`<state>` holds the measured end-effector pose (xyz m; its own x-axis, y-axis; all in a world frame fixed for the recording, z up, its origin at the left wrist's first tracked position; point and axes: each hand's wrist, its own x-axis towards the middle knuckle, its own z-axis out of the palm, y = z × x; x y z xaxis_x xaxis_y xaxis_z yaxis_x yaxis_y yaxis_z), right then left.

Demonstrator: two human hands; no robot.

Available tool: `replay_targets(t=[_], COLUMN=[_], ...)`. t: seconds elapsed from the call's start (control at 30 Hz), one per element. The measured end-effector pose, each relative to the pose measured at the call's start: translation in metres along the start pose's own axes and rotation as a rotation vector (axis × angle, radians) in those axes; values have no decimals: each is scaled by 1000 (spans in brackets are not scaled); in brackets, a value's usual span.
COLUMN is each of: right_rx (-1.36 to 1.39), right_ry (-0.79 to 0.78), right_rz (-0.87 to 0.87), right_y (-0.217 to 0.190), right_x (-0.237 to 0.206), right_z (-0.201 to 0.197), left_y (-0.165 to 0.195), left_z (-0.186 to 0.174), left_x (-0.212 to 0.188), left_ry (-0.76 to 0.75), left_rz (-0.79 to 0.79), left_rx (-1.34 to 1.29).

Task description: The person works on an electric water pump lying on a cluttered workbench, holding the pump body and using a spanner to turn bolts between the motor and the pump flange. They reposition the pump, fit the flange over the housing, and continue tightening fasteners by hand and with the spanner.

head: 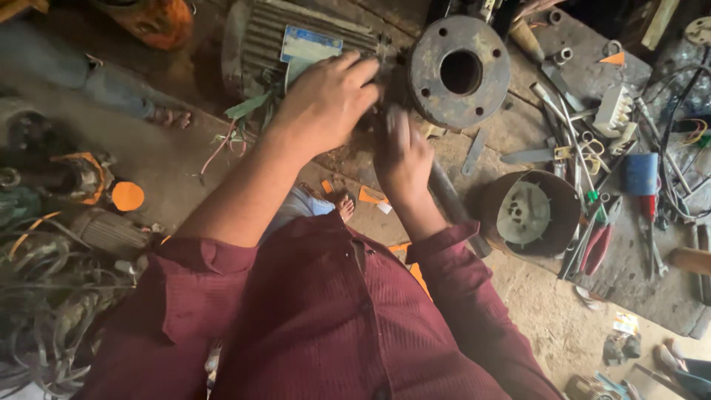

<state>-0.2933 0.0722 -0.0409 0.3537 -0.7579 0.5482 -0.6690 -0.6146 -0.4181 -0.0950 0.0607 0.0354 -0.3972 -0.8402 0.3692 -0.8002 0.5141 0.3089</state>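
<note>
Motor (296,44), a ribbed grey electric one, lies on its side on the dirt floor with its round flange plate (459,72) tilted just beside its end. Left hand (326,100) presses down flat on the housing, fingers spread, gripping nothing. Right hand (404,159) is blurred at the joint between housing and flange; whether its grip is closed I cannot tell. Risk, as I judge it: that heavy flange tips and pinches fingers, or drops toward the bare foot (346,207) below.
</note>
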Motion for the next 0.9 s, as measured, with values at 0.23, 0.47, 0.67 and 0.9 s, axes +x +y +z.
replay_targets(t=[0.23, 0.47, 0.67, 0.9], right_rx=[199, 160, 43, -128], right_ry=[240, 85, 107, 101], right_rz=[38, -239, -386, -357], right_y=[-47, -14, 6, 5], right_x=[8, -31, -39, -33], right_z=[-43, -25, 5, 11], left_y=[4, 11, 14, 9], left_z=[-14, -22, -23, -15], left_x=[6, 8, 8, 6], left_ry=[-15, -11, -13, 2], left_rz=[52, 0, 8, 7], left_rx=[34, 38, 39, 36])
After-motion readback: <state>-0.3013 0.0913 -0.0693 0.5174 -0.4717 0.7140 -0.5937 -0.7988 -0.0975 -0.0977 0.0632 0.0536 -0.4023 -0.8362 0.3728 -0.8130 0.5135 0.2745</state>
